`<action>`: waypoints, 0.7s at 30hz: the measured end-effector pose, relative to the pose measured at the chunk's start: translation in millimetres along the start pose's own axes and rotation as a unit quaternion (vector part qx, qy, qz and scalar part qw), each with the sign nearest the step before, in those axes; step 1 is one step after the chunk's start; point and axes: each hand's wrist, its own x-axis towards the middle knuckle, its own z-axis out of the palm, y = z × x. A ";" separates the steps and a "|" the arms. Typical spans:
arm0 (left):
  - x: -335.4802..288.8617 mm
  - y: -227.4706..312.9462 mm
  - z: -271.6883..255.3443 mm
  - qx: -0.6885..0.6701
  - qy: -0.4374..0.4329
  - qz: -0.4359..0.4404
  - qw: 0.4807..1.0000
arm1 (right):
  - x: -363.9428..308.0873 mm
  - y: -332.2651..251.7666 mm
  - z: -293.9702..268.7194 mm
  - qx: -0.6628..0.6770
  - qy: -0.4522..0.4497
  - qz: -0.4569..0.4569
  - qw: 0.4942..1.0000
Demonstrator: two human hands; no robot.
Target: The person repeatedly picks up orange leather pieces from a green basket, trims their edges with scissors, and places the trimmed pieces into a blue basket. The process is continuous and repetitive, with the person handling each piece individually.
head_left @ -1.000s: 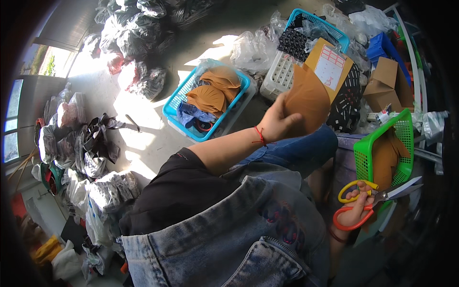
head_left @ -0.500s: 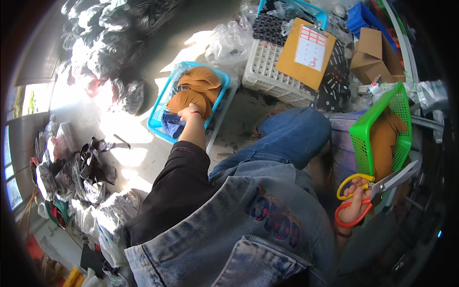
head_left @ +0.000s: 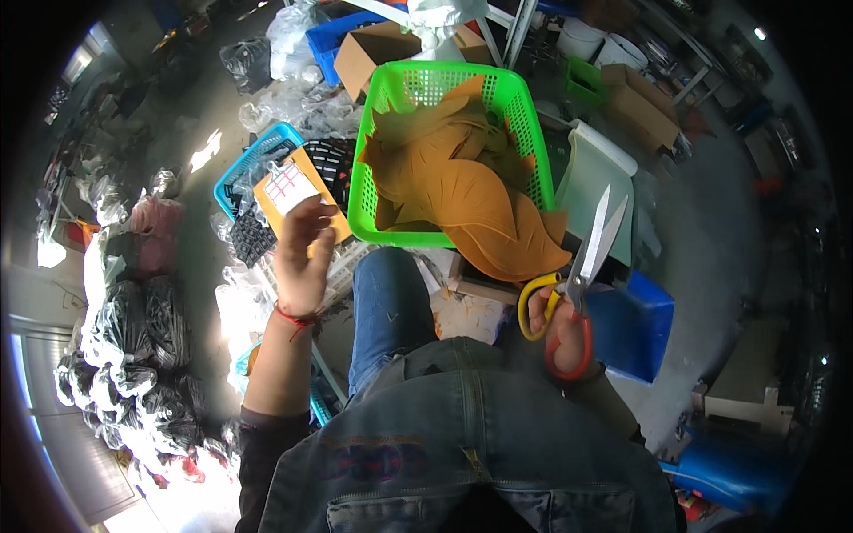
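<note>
One pair of scissors (head_left: pixel 577 282) in the right fingers (head_left: pixel 538 313)

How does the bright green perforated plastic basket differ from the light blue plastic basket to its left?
The bright green perforated plastic basket looks larger in this view than the light blue plastic basket. Curved brown sheets lie in the green one, overhanging its near rim, while dark patterned material shows at the light blue one. The green rim is mostly visible; the light blue rim shows only partly. Both are plastic baskets.
</note>
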 end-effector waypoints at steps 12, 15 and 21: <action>116.0 23.0 153.3 0.498 -0.417 0.080 0.756 | -19.2 -33.8 -25.6 -0.076 -0.022 0.045 0.996; 110.2 12.8 155.0 0.495 -0.401 0.141 0.758 | -10.5 -29.8 -19.9 -0.042 0.028 0.031 0.998; 105.3 12.0 153.7 0.486 -0.412 0.086 0.765 | 26.4 -7.1 -9.9 0.068 0.105 -0.010 0.992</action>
